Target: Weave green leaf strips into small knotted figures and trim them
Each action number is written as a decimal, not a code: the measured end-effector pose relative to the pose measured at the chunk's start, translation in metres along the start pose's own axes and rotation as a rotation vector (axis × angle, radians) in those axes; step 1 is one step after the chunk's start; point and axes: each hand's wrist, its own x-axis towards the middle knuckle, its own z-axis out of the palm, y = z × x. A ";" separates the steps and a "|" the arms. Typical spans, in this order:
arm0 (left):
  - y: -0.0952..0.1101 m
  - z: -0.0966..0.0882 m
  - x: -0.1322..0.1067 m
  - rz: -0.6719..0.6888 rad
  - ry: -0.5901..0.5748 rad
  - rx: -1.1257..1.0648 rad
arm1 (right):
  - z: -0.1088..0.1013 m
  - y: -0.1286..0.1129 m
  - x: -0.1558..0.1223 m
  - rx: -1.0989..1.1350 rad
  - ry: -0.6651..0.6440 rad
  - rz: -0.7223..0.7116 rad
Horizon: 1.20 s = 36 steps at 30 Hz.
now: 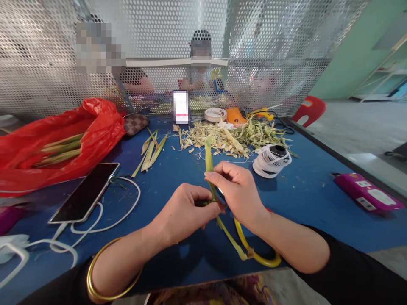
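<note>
Left edge: red plastic bag (95, 131) lying on the blue table (305, 199), green stalks (60, 150) inside
Beside it: dark phone (85, 192) face up, white cable (127, 207) looped alongside
Far middle: heap of leaf trimmings (235, 135), white tape roll (271, 161) near it
Right edge: purple case (365, 192)

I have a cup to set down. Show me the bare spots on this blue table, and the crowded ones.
Bare: between the white roll and the purple case; also between the cable and the left hand gripping a leaf. Crowded: leaf scraps along the far edge, red bag and phone at left.
</note>
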 end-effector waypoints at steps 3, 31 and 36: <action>-0.002 -0.002 0.001 -0.011 -0.013 -0.020 | 0.000 0.002 0.003 -0.007 -0.045 0.016; -0.006 -0.029 0.005 -0.002 0.112 -0.389 | -0.037 -0.004 0.027 -0.312 -0.475 -0.117; -0.009 -0.025 0.007 0.008 0.155 -0.443 | -0.033 0.000 0.024 -0.505 -0.195 -0.529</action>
